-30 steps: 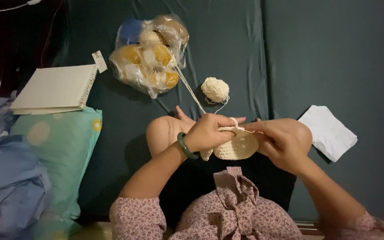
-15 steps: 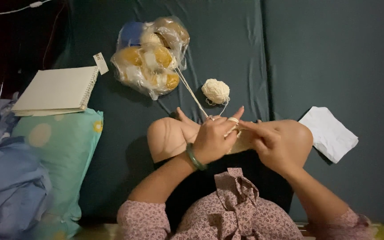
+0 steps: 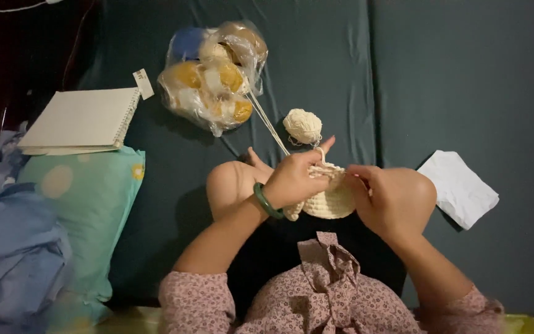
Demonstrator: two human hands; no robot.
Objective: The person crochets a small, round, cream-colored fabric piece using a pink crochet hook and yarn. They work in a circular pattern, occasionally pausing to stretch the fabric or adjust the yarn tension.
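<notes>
My left hand (image 3: 296,178) grips the left side of a small cream crocheted piece (image 3: 330,201), with the index finger raised and a strand of yarn looped over it. A green bangle (image 3: 266,201) sits on that wrist. My right hand (image 3: 390,199) closes on the right edge of the same piece; any hook in it is hidden by the fingers. The strand runs up to a small cream yarn ball (image 3: 303,125) lying on the dark green surface (image 3: 452,80) just beyond my hands. My bare knee (image 3: 230,185) is under the left hand.
A clear plastic bag of yellow, white and blue yarn balls (image 3: 212,77) lies at the back left, with thin sticks poking out. A spiral notebook (image 3: 81,120) and a teal pillow (image 3: 88,210) are on the left, blue cloth (image 3: 7,247) beside them. A folded white paper (image 3: 458,188) lies at the right.
Both hands have shifted slightly and the crocheted piece has turned so more of it shows below the left hand. The left index finger stays raised with the yarn.
</notes>
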